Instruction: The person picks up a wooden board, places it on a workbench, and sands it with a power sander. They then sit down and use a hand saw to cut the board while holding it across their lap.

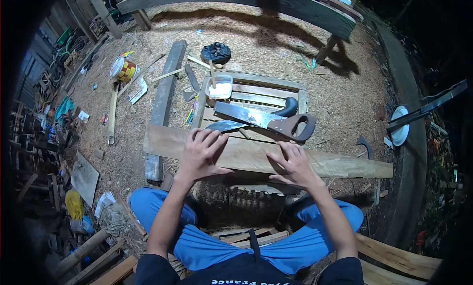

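A long wooden board [241, 154] lies crosswise in front of me, over a low slatted wooden stand [302, 100]. On its left half rests my left hand [199, 157], fingers spread over the far edge, thumb out to the right. My right hand [293, 164] lies right of the middle, fingers apart, thumb pointing left. Neither hand is closed round anything. Just beyond the board, a handsaw [256, 117] with a brown handle lies on the stand, across a blade with a black handle [288, 107]. A plastic tub [219, 88] of white material, with a stick in it, stands at the stand's far left.
A thick beam [167, 93] runs along the left, under the board's left end. Beyond are a black plastic bag [216, 53] and a yellow-red bucket [125, 69]. A large bench [236, 4] spans the far side. A white round dish [399, 126] lies at right.
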The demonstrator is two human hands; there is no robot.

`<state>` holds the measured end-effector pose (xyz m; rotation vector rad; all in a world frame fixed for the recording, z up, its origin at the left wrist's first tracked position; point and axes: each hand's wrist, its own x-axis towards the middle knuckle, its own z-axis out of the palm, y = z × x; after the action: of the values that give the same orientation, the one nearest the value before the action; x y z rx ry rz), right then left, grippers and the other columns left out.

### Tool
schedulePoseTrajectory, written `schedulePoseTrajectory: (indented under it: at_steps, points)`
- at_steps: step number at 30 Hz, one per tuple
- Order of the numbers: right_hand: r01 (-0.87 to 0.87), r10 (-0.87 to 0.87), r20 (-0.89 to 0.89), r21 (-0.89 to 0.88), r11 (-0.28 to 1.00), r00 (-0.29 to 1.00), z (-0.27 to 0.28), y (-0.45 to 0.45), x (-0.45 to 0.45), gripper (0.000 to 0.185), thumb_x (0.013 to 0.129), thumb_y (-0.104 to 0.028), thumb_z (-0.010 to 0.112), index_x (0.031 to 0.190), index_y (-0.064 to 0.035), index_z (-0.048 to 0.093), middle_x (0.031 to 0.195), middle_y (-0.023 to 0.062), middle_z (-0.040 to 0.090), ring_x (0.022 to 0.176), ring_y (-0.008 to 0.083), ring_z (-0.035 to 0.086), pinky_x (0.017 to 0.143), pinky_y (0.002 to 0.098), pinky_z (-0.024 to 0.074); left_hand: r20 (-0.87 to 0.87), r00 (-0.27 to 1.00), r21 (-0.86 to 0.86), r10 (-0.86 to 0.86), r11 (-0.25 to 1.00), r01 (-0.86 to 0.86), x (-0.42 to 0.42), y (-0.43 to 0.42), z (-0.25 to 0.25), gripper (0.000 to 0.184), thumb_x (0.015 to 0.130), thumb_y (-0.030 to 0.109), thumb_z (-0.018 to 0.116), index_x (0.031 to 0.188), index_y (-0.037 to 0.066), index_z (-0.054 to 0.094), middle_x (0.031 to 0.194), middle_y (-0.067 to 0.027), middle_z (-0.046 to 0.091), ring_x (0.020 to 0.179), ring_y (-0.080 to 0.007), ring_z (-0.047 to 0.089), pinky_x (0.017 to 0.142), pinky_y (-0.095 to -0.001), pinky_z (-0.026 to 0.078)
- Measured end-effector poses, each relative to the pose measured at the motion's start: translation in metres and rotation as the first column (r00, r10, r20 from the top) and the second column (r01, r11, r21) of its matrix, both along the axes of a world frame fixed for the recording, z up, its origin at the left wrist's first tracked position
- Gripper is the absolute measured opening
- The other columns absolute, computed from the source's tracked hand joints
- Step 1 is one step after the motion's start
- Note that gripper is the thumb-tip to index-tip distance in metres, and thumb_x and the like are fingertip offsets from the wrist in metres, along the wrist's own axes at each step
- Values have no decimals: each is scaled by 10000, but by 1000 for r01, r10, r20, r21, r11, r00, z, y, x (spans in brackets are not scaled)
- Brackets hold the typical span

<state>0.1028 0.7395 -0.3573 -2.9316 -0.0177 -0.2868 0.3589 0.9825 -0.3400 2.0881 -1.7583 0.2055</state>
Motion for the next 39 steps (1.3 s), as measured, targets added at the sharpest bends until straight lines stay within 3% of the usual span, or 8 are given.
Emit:
schedulePoseTrajectory:
  at_steps: [8,11,14,18,21,23,32,39]
  points:
    - [-3,-7,76,130,992,997,3,-9,-5,697,873,-495,788,1491,-247,582,1441,221,521,1312,417,511,1125,544,405,230,965,-163,128,982,-91,-17,4,-15,738,780,722,741,1294,193,732,1435,-61,657,1407,-290,537,1215,-548,280]
    - [4,-20,120,138,990,993,4,-22,-7,743,810,-401,855,1486,-237,596,1484,231,518,1333,431,514,1119,545,422,281,929,-249,242,953,-172,-25,-5,-25,655,827,690,731,1308,246,731,1455,-27,648,1441,-270,501,1276,-548,155]
    - [36,-73,148,241,970,986,8,-35,-7,862,672,-253,929,1476,-228,617,1536,243,495,1360,454,516,1126,525,451,368,889,-412,271,905,-105,-20,-32,-18,638,864,650,733,1404,319,656,1601,1,504,1546,-237,343,1308,-554,45]
    - [90,-144,177,281,956,974,15,-54,-7,885,652,-225,931,1480,-221,619,1563,248,474,1395,448,502,1163,502,438,243,945,-401,221,909,-110,-30,-65,9,668,857,510,797,1475,364,590,1668,-42,409,1578,-318,280,1294,-598,79]
    - [155,-207,185,259,953,961,20,-69,-11,877,686,-218,909,1507,-257,604,1568,245,471,1404,436,495,1168,494,431,286,943,-323,170,944,-72,-23,-83,26,706,822,412,846,1477,318,601,1681,-100,372,1578,-391,263,1301,-600,111]
    - [201,-252,167,272,941,953,25,-76,-17,874,695,-229,905,1513,-263,600,1570,252,471,1410,439,489,1174,495,423,73,996,-299,47,954,-23,-28,-93,40,718,824,282,861,1491,272,595,1692,-116,355,1581,-402,262,1294,-578,202]
    - [346,-393,141,272,898,909,-8,-87,-45,857,734,-337,905,1526,-276,586,1555,273,484,1392,461,512,1168,506,421,-80,993,-108,-85,991,76,-35,-59,2,622,917,322,781,1498,197,596,1693,-218,318,1558,-401,321,1292,-594,171]
    - [406,-455,82,331,852,887,-7,-70,-34,903,721,-292,898,1550,-242,543,1551,243,482,1379,443,515,1167,516,404,-302,953,-4,23,1000,-25,-46,-18,-62,467,956,345,732,1362,125,663,1525,-194,521,1465,-379,441,1243,-613,252]
